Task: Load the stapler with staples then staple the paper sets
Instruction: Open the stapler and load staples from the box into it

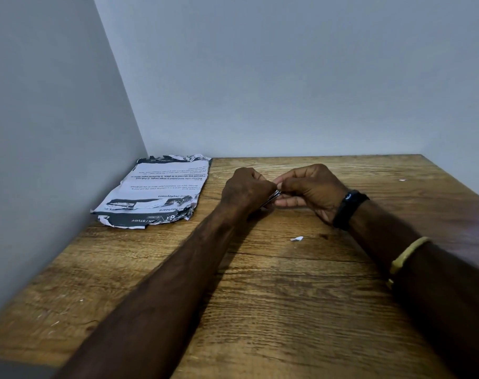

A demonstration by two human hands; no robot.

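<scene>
My left hand [245,188] is curled round a small metallic stapler [272,196], of which only a thin shiny end shows between my hands. My right hand [309,187] meets it from the right, its fingertips pinching at that shiny end; whether staples are between them I cannot tell. Both hands hover just above the middle back of the wooden table [260,296]. A stack of printed, torn-edged paper sets [156,190] lies flat at the back left corner, about a hand's width left of my left hand.
Grey walls close the table's left side and back. A small white paper scrap [297,238] lies near my right forearm, and another tiny one [402,180] sits at the back right. My right wrist wears a black band [349,207] and a yellow one [405,258].
</scene>
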